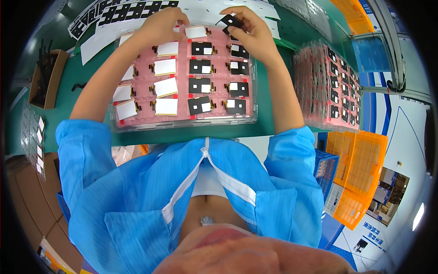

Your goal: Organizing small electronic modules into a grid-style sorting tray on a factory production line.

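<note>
My right hand (254, 35) pinches a thin black die-cut sheet (229, 22) with cut-outs, above the far right of the pink tray (182, 121). My left hand (165, 22) is at the tray's far edge, fingers curled beside a white rectangular panel (196, 32) with a small connector tail. What its fingertips hold, if anything, is too small to make out. Rows of similar panels lie in the tray. Left-hand columns show plain white panels (165, 67). In the right-hand columns, panels (200, 67) carry black pieces with a white part exposed.
Sheets of black die-cut pieces (132, 12) lie beyond the tray on the green table (191, 133). A stack of loaded clear trays (315, 86) stands at right. A cardboard box (51, 91) with dark strips sits at left. Orange crates (360, 169) stand lower right.
</note>
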`<state>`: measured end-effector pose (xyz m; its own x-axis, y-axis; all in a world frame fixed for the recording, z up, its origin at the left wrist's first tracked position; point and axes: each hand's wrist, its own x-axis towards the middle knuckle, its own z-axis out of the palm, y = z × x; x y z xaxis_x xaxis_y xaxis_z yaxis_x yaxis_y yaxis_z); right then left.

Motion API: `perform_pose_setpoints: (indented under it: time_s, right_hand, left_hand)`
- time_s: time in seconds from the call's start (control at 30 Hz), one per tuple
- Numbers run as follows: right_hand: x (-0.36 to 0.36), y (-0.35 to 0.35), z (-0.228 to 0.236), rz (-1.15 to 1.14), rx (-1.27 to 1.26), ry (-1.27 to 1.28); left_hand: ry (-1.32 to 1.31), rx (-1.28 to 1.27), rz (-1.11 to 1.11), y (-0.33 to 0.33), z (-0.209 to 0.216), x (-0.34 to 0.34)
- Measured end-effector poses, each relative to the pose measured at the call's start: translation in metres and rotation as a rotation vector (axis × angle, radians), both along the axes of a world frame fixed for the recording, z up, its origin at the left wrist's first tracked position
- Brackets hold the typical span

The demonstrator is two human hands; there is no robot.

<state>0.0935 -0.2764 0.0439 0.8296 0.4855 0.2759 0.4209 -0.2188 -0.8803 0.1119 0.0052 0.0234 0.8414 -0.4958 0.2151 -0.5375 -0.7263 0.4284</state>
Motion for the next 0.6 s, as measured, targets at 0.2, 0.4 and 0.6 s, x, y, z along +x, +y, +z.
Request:
perform_pose_setpoints:
  time_s: [0.2,0.4,0.6]
  right_hand:
    - [-0.029,0.009,0.028,-0.097,-0.039,-0.025]
    - [-0.014,-0.002,0.008,-0.144,-0.002,0.108]
    - [-0.003,0.023,0.014,-0.210,-0.177,0.268]
  left_hand:
    - [0.010,0.051,0.023,0.001,-0.013,0.000]
    - [0.047,-0.108,-0.095,-0.004,-0.022,0.010]
    - [-0.010,-0.083,-0.049,0.007,-0.036,0.009]
